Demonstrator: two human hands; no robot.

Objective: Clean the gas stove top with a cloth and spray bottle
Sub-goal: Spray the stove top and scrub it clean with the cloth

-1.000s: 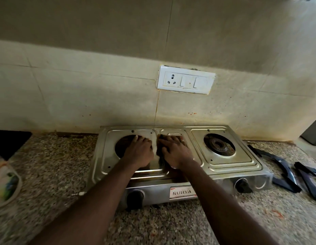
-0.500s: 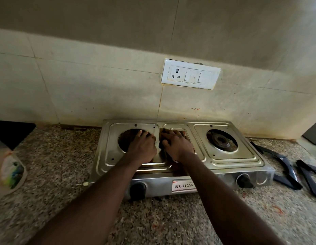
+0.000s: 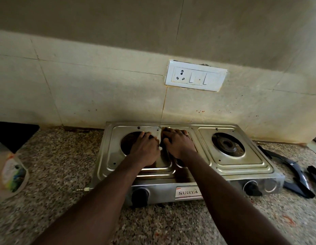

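Observation:
A steel two-burner gas stove (image 3: 238, 167) stands on the granite counter against the tiled wall. My right hand (image 3: 177, 144) lies flat on the stove's middle strip and presses a dark cloth (image 3: 161, 143), most of which is hidden under the palm. Beside it, my left hand (image 3: 144, 149) rests flat over the right part of the left burner opening, fingers straight. The spray bottle (image 3: 12, 174) stands on the counter at the far left, away from both hands.
Black pan supports (image 3: 293, 174) lie on the counter right of the stove. The right burner (image 3: 228, 145) is bare. Two black knobs (image 3: 251, 188) sit on the stove's front. A white socket panel (image 3: 195, 76) is on the wall. A dark object (image 3: 12, 133) sits at the back left.
Both hands have slid a little toward the stove's back edge, the right one carrying the cloth along the middle strip.

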